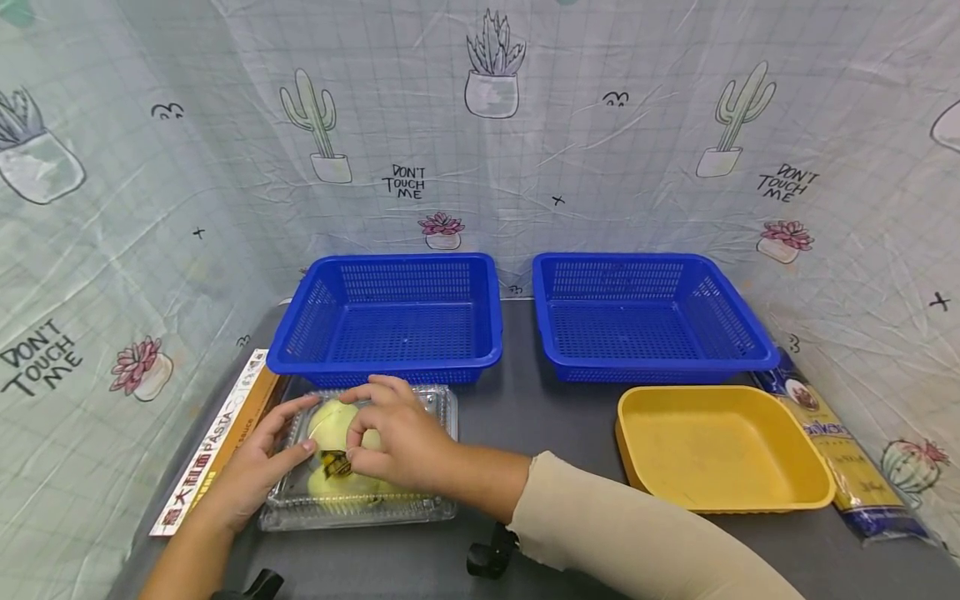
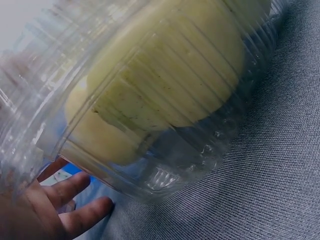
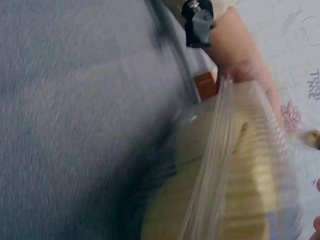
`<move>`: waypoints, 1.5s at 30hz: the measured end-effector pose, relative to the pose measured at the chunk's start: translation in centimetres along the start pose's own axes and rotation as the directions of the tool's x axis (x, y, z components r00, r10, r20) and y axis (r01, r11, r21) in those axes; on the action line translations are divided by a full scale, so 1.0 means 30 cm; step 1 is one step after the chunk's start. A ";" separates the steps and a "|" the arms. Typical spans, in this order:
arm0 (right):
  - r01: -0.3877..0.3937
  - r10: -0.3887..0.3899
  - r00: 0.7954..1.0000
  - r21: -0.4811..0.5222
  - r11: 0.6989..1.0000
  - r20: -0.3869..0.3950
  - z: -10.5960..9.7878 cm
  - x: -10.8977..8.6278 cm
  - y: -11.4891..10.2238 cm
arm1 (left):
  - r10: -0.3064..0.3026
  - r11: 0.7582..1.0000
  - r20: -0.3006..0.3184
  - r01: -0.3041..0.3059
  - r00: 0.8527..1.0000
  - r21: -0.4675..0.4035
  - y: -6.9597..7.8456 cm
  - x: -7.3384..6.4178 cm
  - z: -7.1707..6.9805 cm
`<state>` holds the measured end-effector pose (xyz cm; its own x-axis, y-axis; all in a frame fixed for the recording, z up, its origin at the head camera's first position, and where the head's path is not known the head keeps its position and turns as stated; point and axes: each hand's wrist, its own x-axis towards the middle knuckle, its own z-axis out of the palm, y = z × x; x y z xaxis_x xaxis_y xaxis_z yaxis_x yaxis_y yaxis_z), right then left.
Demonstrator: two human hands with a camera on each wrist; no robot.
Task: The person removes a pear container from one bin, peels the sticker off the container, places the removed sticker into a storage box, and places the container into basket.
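A clear plastic clamshell box (image 1: 281, 518) with ribbed walls lies on the grey cloth, holding several pale yellow-green fruits (image 2: 165, 70). My left hand (image 1: 258, 467) rests at the box's left side, thumb over the lid and fingers along the edge. In the left wrist view, two of its fingers (image 2: 82, 217) stretch out straight beside the wall. Above the lid, my right hand (image 1: 397, 433) bends thumb and index finger into a ring. Their tips pinch the edge of a small black-and-yellow label (image 1: 337, 463). The right wrist view is blurred.
Two blue mesh baskets (image 1: 405, 371) (image 1: 660, 367) stand behind the box. On the right are a yellow tray (image 1: 720, 450) and a blue-and-yellow packet (image 1: 840, 450). A pasta box (image 1: 217, 442) lies along the left. Printed curtains hang around the workspace.
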<state>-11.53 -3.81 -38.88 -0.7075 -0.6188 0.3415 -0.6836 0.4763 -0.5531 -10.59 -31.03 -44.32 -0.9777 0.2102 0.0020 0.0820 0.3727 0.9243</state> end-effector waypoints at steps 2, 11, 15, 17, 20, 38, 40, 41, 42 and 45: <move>0.006 -0.006 1.000 0.062 0.998 0.001 -0.003 -0.005 -0.008 | 0.002 1.000 0.001 -0.002 1.000 0.009 0.000 -0.002 0.001; -0.103 0.091 0.995 0.350 0.931 0.050 -0.077 -0.041 -0.025 | 0.036 0.999 -0.021 -0.036 0.999 -0.001 -0.009 -0.006 0.008; -0.150 0.129 0.989 0.434 0.888 0.078 -0.137 -0.073 -0.002 | 0.028 1.000 -0.026 -0.028 0.999 0.004 -0.009 -0.005 0.005; -0.151 0.127 0.988 0.457 0.877 0.084 -0.167 -0.092 0.013 | 0.023 1.000 -0.023 -0.023 0.999 0.009 -0.006 -0.004 0.001; -0.139 0.110 0.990 0.507 0.850 0.088 -0.207 -0.122 0.038 | 0.012 1.000 -0.017 -0.012 1.000 0.006 -0.003 -0.003 -0.004; -0.269 0.279 0.954 0.725 0.634 0.110 -0.479 -0.374 0.254 | 0.005 1.000 -0.005 -0.005 1.000 0.005 0.006 0.002 -0.003; -0.281 0.290 0.950 0.726 0.627 0.117 -0.508 -0.408 0.292 | 0.005 1.000 -0.004 -0.005 1.000 0.001 0.007 0.001 -0.003; -0.284 0.294 0.948 0.729 0.623 0.119 -0.522 -0.425 0.311 | 0.005 1.000 -0.005 -0.005 1.000 0.001 0.007 0.001 -0.003; -0.289 0.297 0.947 0.733 0.616 0.124 -0.537 -0.442 0.329 | 0.006 1.000 -0.005 -0.006 1.000 0.000 0.007 0.001 -0.003; -0.295 0.297 0.945 0.741 0.603 0.136 -0.578 -0.494 0.379 | 0.006 1.000 -0.002 -0.006 1.000 -0.004 0.006 0.001 -0.002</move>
<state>-11.95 21.61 -37.04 -0.8471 -0.5284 0.0557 -0.0699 0.0069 -0.9975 -10.61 -31.00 -44.13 -0.9775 0.2107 0.0083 0.0871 0.3673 0.9260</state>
